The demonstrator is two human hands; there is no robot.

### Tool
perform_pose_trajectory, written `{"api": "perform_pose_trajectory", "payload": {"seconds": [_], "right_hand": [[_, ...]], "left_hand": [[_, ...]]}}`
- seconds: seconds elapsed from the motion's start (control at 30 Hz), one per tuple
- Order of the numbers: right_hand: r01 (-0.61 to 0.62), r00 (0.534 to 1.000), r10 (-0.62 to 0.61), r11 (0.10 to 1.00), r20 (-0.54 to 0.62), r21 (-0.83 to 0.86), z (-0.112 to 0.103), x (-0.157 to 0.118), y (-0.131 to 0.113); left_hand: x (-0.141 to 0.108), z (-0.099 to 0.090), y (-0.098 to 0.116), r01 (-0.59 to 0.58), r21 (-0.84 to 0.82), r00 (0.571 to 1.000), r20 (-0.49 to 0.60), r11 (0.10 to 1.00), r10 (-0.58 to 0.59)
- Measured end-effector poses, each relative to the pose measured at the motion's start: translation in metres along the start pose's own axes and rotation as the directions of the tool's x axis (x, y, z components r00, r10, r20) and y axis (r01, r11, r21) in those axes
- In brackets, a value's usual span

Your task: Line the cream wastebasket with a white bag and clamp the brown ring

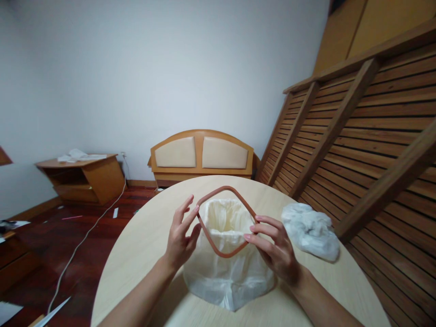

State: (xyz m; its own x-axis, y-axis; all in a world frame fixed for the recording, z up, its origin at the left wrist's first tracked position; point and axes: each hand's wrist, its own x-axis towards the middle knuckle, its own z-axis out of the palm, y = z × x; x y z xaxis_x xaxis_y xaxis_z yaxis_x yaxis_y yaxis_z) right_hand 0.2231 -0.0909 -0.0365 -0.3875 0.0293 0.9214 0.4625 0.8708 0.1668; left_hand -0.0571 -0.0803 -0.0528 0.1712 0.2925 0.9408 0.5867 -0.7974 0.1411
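Observation:
A brown square ring with rounded corners (210,239) is held up between my two hands, one corner towards me. My left hand (180,234) pinches its left corner, the other fingers partly spread. At its right corner, my right hand (275,245) grips it with the fingertips. Below and behind the ring stands a bin lined with a translucent white plastic bag (228,277). The bag is folded over the bin's rim and hangs down outside, its lower edge spread near the table. Its inside shows through the ring. The bin's own walls are mostly hidden under the bag.
A crumpled heap of white plastic bags (309,231) lies at the right of the round pale table (136,263). Slatted wooden panels (340,136) lean close on the right. Beyond stand a headboard (200,150) and a low cabinet (102,179). A white cable (88,234) crosses the floor.

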Motion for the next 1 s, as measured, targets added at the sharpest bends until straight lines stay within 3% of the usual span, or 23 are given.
{"api": "perform_pose_trajectory", "payload": {"seconds": [0.27, 0.63, 0.8, 1.0], "right_hand": [[0.046, 0.998, -0.047, 0.997, 0.033, 0.056, -0.002, -0.003, 0.0], [-0.231, 0.973, 0.232, 0.973, -0.011, 0.026, 0.006, -0.016, 0.013], [-0.474, 0.876, 0.457, 0.875, 0.156, 0.1, 0.01, -0.02, 0.016], [-0.664, 0.747, 0.552, 0.647, 0.37, 0.375, 0.021, -0.035, 0.023]], "left_hand": [[-0.002, 0.0, -0.002, -0.074, -0.022, 0.997, -0.032, 0.997, 0.073], [0.003, -0.007, 0.008, -0.22, 0.08, 0.969, -0.099, 0.972, 0.228], [0.002, -0.005, 0.002, -0.137, 0.099, 0.979, -0.139, 0.986, 0.15], [0.0, 0.003, -0.003, 0.014, 0.061, 0.986, -0.164, 0.998, -0.004]]}}
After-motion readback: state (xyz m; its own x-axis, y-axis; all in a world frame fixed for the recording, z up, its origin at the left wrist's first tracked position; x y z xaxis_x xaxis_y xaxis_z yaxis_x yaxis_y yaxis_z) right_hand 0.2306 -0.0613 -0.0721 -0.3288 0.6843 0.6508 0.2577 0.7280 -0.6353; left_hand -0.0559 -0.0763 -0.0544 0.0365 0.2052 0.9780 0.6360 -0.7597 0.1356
